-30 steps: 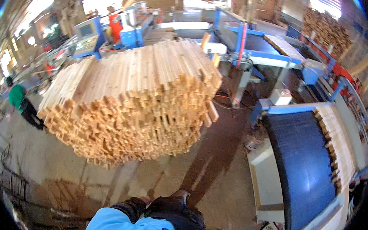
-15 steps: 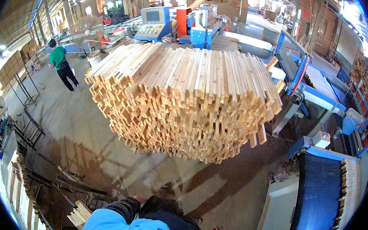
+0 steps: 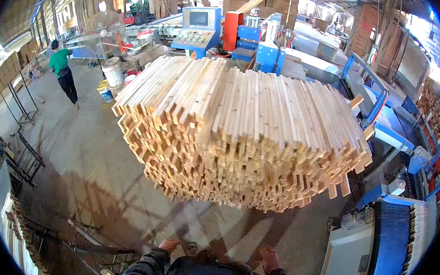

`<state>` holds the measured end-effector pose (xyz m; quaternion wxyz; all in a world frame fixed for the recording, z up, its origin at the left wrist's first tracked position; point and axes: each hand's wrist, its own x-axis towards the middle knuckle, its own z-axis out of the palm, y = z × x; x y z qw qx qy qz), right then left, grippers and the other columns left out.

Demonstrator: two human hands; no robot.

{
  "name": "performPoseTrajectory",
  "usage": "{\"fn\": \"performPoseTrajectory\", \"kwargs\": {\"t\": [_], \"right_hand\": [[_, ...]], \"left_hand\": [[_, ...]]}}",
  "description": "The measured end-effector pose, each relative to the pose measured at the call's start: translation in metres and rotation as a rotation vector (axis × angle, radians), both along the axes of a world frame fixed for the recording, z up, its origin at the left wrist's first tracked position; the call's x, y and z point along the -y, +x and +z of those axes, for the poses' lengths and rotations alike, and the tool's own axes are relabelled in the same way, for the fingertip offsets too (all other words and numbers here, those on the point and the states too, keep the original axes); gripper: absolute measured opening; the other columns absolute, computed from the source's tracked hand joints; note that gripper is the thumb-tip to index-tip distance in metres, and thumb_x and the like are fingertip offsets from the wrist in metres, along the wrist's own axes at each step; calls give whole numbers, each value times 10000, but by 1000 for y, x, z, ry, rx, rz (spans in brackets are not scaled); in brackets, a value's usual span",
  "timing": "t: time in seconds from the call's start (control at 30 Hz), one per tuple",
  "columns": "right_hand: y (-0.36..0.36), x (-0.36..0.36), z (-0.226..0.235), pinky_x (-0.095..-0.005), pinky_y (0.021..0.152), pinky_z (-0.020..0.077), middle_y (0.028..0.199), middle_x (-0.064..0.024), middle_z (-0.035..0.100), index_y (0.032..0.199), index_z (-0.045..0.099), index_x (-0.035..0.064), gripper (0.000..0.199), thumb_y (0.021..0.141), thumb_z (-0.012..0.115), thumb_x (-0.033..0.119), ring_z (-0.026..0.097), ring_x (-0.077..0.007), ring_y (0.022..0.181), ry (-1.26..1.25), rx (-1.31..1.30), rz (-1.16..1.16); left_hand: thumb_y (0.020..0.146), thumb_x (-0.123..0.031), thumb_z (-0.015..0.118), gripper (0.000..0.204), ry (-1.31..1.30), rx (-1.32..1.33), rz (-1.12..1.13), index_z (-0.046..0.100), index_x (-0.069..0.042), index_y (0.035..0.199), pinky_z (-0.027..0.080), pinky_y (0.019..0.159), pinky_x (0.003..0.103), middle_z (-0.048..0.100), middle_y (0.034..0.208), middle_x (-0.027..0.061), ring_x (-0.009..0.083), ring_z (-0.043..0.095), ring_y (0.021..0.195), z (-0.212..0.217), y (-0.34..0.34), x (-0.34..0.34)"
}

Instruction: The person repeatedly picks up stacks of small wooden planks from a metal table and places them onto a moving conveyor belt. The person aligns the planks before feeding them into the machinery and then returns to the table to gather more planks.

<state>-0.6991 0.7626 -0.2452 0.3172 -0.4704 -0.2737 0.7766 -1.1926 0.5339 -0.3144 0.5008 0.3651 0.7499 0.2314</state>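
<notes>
My left hand (image 3: 170, 245) is low in the view, out in front of my dark sleeve, with no object visible in it. To the right, my right hand (image 3: 270, 259) is held forward over the floor, also with nothing visible in it. Both are small and blurred, so how far their fingers are curled does not show. Ahead of them, apart from both hands, is a big stack of light wooden strips (image 3: 249, 103). Its uneven cut ends face me, and a few strips stick out at the lower right.
Behind the stack are a blue control console (image 3: 196, 30) and a red-and-blue machine (image 3: 233, 31). A blue-framed conveyor (image 3: 378, 245) runs along the right. Buckets (image 3: 112, 71) and a person in green (image 3: 59, 60) are at left. Metal racks (image 3: 24, 159) line the left side.
The stack appears larger and farther right in view. Both my hands have come forward, the right one most. The person in green has walked farther off to the left.
</notes>
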Motion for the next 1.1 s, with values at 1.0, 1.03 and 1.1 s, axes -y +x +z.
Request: {"fn": "performPoseTrajectory", "kwargs": {"t": [1.0, 1.03, 1.1], "right_hand": [[-459, -250, 458, -487, 1150, 496, 1491, -269, 596, 1706, 294, 44, 1101, 893, 807, 580, 598, -426, 1374, 1310, 1004, 858], [-464, -249, 457, -489, 1142, 500, 1484, -270, 601, 1702, 305, 44, 1098, 888, 812, 577, 603, -426, 1367, 1324, 1031, 851], [-470, -247, 454, -493, 1126, 508, 1471, -272, 611, 1694, 327, 44, 1091, 876, 822, 570, 613, -427, 1354, 1350, 1081, 836]], "left_hand": [[900, -213, 923, 1180, 868, -254, 614, 119, -48, 1749, 494, 1182, 404, 260, 1774, 260, 285, 366, 1586, 431, -418, -236], [887, -216, 935, 1203, 871, -206, 583, 113, -40, 1747, 484, 1190, 400, 259, 1776, 253, 283, 371, 1582, 430, -429, -240], [861, -223, 961, 1248, 876, -113, 522, 103, -25, 1745, 464, 1204, 391, 256, 1780, 241, 280, 382, 1573, 426, -453, -244]]}}
